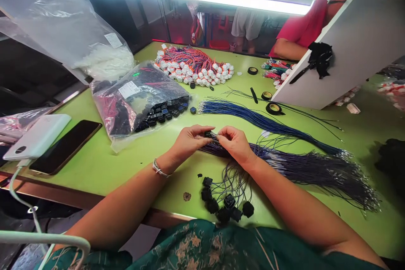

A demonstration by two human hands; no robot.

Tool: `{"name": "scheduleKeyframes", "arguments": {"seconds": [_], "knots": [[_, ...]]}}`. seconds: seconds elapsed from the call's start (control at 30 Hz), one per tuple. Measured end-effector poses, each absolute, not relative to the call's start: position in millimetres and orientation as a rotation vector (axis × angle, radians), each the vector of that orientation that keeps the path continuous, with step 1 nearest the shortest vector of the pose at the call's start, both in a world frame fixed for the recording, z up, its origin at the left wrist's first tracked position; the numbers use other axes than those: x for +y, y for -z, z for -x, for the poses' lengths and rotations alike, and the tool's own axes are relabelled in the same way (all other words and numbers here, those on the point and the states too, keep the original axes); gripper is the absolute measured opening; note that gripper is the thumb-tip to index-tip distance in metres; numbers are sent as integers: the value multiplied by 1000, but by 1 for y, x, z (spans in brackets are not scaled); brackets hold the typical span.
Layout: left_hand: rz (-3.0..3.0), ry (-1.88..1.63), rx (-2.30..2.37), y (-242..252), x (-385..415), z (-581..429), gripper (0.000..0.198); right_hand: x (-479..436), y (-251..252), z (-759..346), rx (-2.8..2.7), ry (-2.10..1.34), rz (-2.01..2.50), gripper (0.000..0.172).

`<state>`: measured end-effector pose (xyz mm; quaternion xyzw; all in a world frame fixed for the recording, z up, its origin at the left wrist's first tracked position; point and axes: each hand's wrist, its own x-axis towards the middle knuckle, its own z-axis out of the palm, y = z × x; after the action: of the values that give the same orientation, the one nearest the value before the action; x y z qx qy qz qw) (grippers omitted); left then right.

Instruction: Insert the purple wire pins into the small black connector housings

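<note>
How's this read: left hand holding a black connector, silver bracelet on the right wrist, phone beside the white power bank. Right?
One error: head view shows the silver bracelet on the left wrist, not the right. Rest stands: left hand holding a black connector, phone beside the white power bank.

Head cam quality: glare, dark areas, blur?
Head view: overhead light blown out; bright streaks on the upper-left plastic bag; black bundle at right edge nearly detail-less. Head view, centre: left hand and right hand reasonably clear; black connector too small for detail.
</note>
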<state>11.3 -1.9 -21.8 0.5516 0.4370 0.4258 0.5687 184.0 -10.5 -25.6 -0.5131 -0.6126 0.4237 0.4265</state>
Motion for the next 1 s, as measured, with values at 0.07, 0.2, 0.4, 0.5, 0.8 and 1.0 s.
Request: {"name": "scheduleKeyframes", "arguments": {"seconds": [0.07,0.2,0.4,0.5,0.8,1.0], "knots": [[-1245,-995,984,23,-2,-12,47,-11,26,-184,-1562,-1029,1295,12],[-1141,-1029,923,25,-1,-13,49,-13,29,-185,-1630,-934,1305,10],[-1088,-986,923,27,0,-10,40,-13,35,-187,-1707,-798,1312,6],[-1076,-989,931,27,0,-9,37,-13,34,-189,-1727,-764,1320,7],[-1031,-1015,929,32,2,-8,32,-15,30,-189,-1749,-559,1378,9],[-894,-996,874,31,3,-10,32,-14,32,-189,-1761,-503,1342,9]]}}
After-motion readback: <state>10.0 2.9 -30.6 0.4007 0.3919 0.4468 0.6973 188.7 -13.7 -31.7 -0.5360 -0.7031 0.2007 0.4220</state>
